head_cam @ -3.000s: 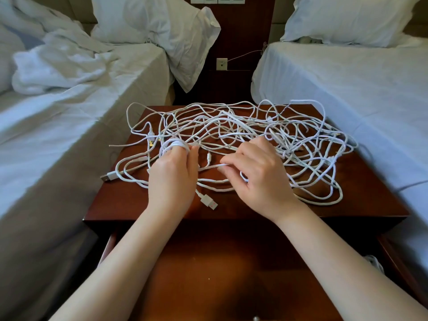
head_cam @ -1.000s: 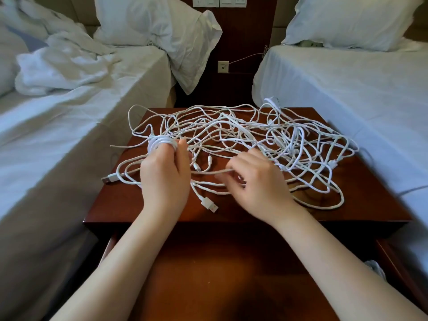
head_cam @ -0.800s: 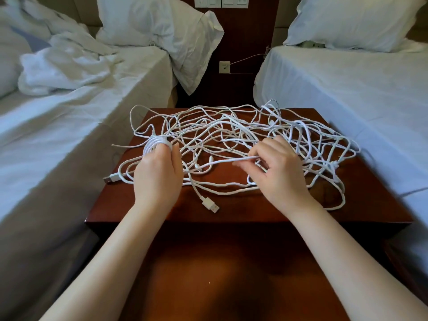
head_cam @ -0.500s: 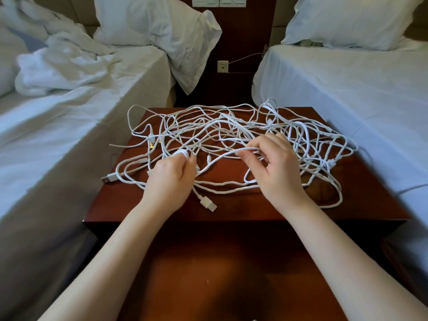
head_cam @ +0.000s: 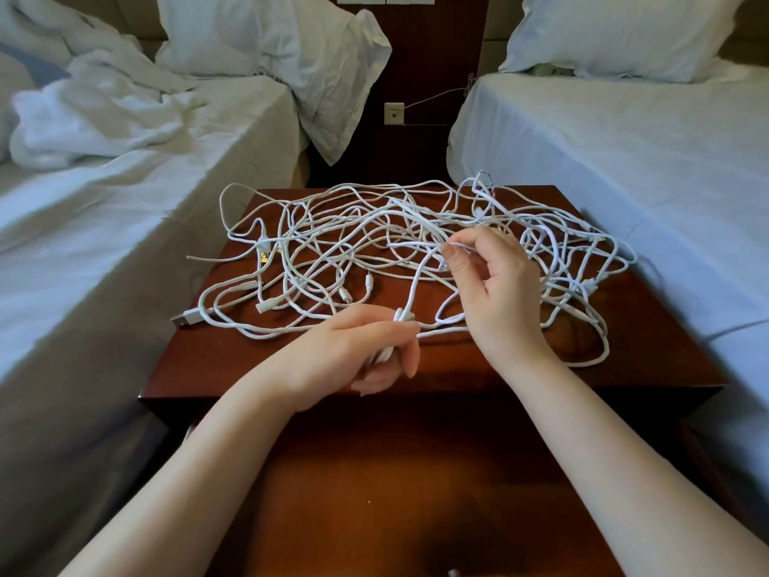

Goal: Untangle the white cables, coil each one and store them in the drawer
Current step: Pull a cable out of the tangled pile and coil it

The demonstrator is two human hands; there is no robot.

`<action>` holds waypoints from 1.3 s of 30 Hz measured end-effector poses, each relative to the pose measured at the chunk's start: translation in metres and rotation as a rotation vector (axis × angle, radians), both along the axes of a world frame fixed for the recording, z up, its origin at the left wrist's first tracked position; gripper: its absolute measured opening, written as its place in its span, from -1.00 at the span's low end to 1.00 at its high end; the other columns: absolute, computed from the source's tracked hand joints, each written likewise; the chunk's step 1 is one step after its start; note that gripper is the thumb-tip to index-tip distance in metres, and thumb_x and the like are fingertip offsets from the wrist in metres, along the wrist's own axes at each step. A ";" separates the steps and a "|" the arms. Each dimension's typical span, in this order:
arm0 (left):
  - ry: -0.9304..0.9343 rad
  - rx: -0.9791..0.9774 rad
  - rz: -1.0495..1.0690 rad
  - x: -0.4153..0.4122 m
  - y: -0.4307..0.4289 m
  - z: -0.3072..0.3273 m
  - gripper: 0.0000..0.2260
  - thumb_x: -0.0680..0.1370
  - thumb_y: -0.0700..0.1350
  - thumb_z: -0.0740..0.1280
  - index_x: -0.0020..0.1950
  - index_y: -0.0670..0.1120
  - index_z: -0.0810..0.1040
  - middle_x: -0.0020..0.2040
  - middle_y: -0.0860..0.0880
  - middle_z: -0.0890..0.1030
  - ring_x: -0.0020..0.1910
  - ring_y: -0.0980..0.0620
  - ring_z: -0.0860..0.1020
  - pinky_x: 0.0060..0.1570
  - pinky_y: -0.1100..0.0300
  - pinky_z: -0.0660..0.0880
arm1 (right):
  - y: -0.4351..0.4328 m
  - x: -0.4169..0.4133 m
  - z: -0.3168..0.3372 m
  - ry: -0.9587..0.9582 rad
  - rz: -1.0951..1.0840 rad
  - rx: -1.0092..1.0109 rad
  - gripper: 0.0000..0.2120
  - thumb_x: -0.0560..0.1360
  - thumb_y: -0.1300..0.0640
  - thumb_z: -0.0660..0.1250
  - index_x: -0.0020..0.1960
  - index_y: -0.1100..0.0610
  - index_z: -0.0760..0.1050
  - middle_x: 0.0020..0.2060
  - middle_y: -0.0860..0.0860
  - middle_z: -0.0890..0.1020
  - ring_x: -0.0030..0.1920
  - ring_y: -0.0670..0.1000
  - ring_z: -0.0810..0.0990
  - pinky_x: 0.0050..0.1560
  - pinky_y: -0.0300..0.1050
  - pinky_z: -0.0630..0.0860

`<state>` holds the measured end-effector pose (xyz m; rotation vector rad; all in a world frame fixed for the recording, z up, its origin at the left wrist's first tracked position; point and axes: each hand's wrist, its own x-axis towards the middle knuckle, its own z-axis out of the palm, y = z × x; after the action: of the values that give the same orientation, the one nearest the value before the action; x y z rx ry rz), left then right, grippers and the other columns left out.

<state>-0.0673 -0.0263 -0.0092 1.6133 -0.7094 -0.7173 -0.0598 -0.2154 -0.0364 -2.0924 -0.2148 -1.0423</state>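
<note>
A tangle of white cables (head_cam: 353, 239) spreads over the brown wooden nightstand (head_cam: 216, 356). My left hand (head_cam: 358, 351) hovers near the front edge, its fingers curled round a small coil of white cable that is mostly hidden in the palm. A strand runs up from that coil to my right hand (head_cam: 495, 285), which is raised above the middle of the tangle and pinches the strand between thumb and fingertips. The open drawer (head_cam: 416, 493) lies below the nightstand top, under my forearms.
A bed with rumpled white bedding (head_cam: 104, 131) flanks the nightstand on the left, and a made bed (head_cam: 624, 160) on the right. A pillow (head_cam: 299, 47) hangs off the left bed's corner. A USB plug (head_cam: 187, 319) juts out at the left edge.
My left hand has pulled back toward the front edge and rolled over with the coil. My right hand has lifted the strand higher above the tangle.
</note>
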 end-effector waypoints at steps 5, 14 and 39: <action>0.136 -0.273 -0.152 0.000 0.003 0.001 -0.67 0.60 -0.07 0.14 -0.24 -0.21 0.53 -0.51 -0.01 0.32 -0.53 0.07 0.26 -0.43 0.32 0.32 | 0.005 -0.004 -0.004 0.086 0.026 -0.200 -0.66 0.59 -0.05 0.16 -0.06 0.13 0.63 -0.25 -0.02 0.60 -0.15 0.01 0.48 -0.11 -0.11 0.36; 0.203 -0.682 -0.019 0.011 0.003 -0.001 -0.71 0.55 0.02 0.28 -0.17 -0.19 0.56 -0.49 0.10 0.34 -0.54 0.18 0.27 -0.48 0.27 0.18 | 0.035 -0.014 -0.011 0.179 0.220 -0.440 -0.81 0.53 0.08 0.07 -0.27 0.02 0.27 -0.39 -0.10 0.33 -0.31 -0.02 0.30 -0.40 -0.07 0.30; -0.328 -0.637 1.063 0.019 0.011 0.004 -0.77 0.64 -0.12 0.10 -0.17 -0.08 0.46 -0.38 0.08 0.56 -0.30 0.10 0.53 -0.17 0.19 0.45 | 0.012 -0.002 -0.014 0.115 -0.053 -0.391 -0.64 0.56 -0.10 0.17 -0.29 0.10 0.42 -0.37 -0.13 0.37 -0.26 -0.05 0.33 -0.27 -0.17 0.26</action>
<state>-0.0485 -0.0157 -0.0056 1.2517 -0.1747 0.5142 -0.0619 -0.2037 -0.0501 -2.5130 -0.3281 -0.9655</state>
